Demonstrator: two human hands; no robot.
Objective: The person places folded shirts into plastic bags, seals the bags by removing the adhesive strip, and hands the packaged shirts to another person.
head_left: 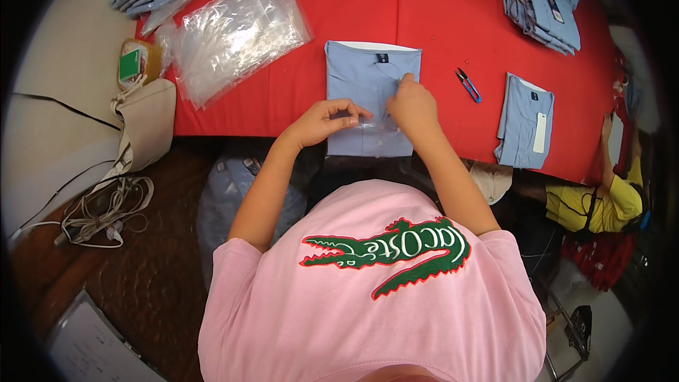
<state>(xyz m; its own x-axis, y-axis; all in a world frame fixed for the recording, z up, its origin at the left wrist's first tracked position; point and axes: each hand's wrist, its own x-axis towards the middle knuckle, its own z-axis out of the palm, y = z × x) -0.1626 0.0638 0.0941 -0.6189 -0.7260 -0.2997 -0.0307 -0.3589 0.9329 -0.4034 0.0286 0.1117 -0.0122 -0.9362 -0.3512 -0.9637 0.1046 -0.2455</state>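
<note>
A folded light blue shirt [353, 85] lies in front of me on the red-covered table, collar side away from me. It has a dark neck label and a thin line running from the label toward my right hand. My left hand [318, 122] rests at its left edge, thumb and fingers bent together beside a small shiny clear strip [368, 125] on the shirt front. Over the shirt's right side, my right hand [414, 106] is closed with bent fingers; what it pinches is too small to name.
Clear plastic bags [240, 32] lie at left. Blue thread snips [468, 86] sit to the right, before another folded shirt [525, 124] with a white tag. Shirt stacks [541, 3] stand at both far corners. A beige bag [148, 124] hangs left; a yellow-clothed person [601, 205] is at right.
</note>
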